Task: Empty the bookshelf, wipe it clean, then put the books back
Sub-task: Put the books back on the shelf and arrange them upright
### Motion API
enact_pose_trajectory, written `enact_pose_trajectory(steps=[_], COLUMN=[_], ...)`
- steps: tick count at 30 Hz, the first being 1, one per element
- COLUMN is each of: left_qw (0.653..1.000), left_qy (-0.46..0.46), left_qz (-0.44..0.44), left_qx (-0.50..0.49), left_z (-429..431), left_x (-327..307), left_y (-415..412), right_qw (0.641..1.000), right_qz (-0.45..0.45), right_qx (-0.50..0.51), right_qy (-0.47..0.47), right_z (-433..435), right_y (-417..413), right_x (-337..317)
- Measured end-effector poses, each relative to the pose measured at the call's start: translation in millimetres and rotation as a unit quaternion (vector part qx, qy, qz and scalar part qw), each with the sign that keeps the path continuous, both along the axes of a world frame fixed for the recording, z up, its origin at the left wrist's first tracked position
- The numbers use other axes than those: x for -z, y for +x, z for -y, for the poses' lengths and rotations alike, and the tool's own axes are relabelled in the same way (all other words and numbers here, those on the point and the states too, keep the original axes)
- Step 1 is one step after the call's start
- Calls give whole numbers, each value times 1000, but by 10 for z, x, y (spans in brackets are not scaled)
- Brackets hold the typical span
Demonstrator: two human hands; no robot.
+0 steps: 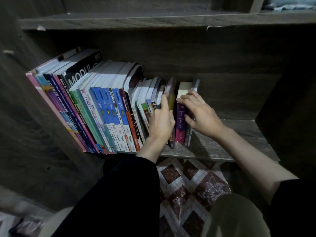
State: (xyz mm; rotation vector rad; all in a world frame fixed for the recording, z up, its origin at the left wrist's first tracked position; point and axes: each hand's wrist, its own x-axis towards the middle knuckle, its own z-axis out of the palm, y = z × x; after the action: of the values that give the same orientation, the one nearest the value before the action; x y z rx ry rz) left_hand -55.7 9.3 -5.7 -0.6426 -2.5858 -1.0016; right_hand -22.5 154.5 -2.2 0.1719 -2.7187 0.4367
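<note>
Now left hand (pixel 160 122) grips thin book (pixel 171 93), right hand (pixel 201 114) purple book (pixel 180 117); open shelf (pixel 230 134) rightward.

Dark brown wood-grain bookshelf (pixel 222 144); blue books (pixel 109 106) beside a purple book (pixel 181 120); floor mat (pixel 191 187) of maroon-and-white diamonds; black sleeve (pixel 119 194).
</note>
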Motion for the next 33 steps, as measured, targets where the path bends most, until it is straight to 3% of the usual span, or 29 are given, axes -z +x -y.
enact_pose_trajectory(steps=[11, 18, 22, 25, 29, 33], left_qw=[979, 982, 990, 998, 995, 996], left_qy=[-199, -178, -137, -58, 10, -28], left_qz=[-6, 16, 20, -20, -75, -22], left_qx=[-33, -63, -27, 2, -72, -79], left_z=[233, 111, 190, 389, 731, 841], left_x=[-81, -93, -43, 21, 118, 55], left_y=[-1, -98, -42, 132, 246, 109], right_qw=[1000, 998, 997, 997, 995, 994], right_qz=[17, 54, 67, 74, 89, 97], right_qx=[-5, -6, 2, 14, 31, 35], right_qy=[23, 43, 42, 37, 31, 21], right_z=[81, 245, 340, 361, 398, 418], right_y=[-64, -175, -200, -178, -163, -154], right_x=[-59, -121, -145, -170, -193, -198])
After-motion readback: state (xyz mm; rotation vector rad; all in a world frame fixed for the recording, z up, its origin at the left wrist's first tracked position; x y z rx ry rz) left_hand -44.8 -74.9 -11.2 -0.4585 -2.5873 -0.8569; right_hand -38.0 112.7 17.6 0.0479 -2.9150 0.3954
